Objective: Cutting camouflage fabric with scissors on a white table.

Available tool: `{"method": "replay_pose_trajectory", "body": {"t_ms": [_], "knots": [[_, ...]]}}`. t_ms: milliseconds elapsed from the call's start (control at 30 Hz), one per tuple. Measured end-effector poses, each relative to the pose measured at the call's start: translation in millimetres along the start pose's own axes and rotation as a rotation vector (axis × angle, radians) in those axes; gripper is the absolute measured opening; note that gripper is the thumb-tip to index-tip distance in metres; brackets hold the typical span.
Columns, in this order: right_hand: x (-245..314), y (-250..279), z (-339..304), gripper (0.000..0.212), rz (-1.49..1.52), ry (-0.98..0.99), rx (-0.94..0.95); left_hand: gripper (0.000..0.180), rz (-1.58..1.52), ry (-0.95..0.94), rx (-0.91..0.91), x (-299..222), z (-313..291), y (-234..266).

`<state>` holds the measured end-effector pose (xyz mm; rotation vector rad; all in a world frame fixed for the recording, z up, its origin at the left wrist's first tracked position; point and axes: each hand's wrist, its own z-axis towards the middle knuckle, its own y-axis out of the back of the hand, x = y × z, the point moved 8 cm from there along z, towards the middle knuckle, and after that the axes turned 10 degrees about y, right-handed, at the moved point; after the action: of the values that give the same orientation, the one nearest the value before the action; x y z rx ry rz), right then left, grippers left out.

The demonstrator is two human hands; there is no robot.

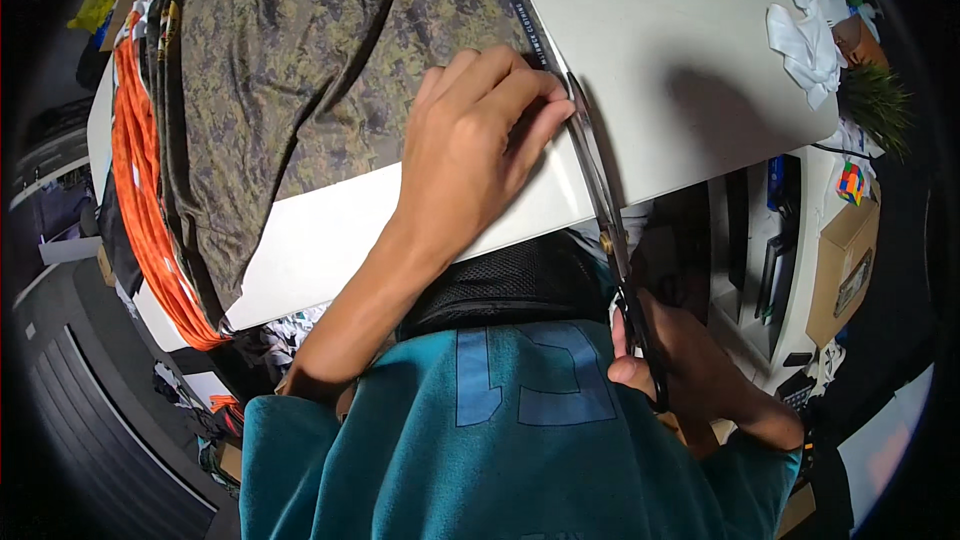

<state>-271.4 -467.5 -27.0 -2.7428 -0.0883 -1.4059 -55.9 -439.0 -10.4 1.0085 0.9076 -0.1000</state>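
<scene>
A camouflage-print fabric (300, 50) in brown and green lies in folds over the white table (660, 20), a dark printed band along its right edge. My left hand (465, 130) is closed at that edge, thumb and forefinger pinched together on the fabric's border. Long dark scissors (608, 230) reach up from my right hand (690, 355), which is wrapped round their handles beyond the table's near edge. The blade tips lie beside my left fingertips, at the border. Whether fabric is between the blades is too small to tell.
Orange fabric (150, 230) hangs in folds at the table's left side. A crumpled white cloth (805, 35) lies at the far right corner, near a green plant (875, 105). Right of the table stand a colourful puzzle cube (850, 183) and a cardboard box (842, 270).
</scene>
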Motion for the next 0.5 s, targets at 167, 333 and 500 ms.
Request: {"method": "replay_pose_trajectory", "body": {"t_ms": [167,333,500], "knots": [[4.2,-2.6,3.8,0.046,-0.047,-0.066,-0.027,0.015,-0.110,0.054,0.035,4.4,-1.3,-0.4],[2.5,-3.0,2.2,0.046,-0.107,-0.124,-0.049,0.010,-0.152,0.090,0.044,8.3,-1.1,-2.6],[4.6,-0.4,1.6,0.047,-0.185,-0.154,-0.059,0.011,-0.026,0.051,0.016,3.4,0.7,-2.2]]}}
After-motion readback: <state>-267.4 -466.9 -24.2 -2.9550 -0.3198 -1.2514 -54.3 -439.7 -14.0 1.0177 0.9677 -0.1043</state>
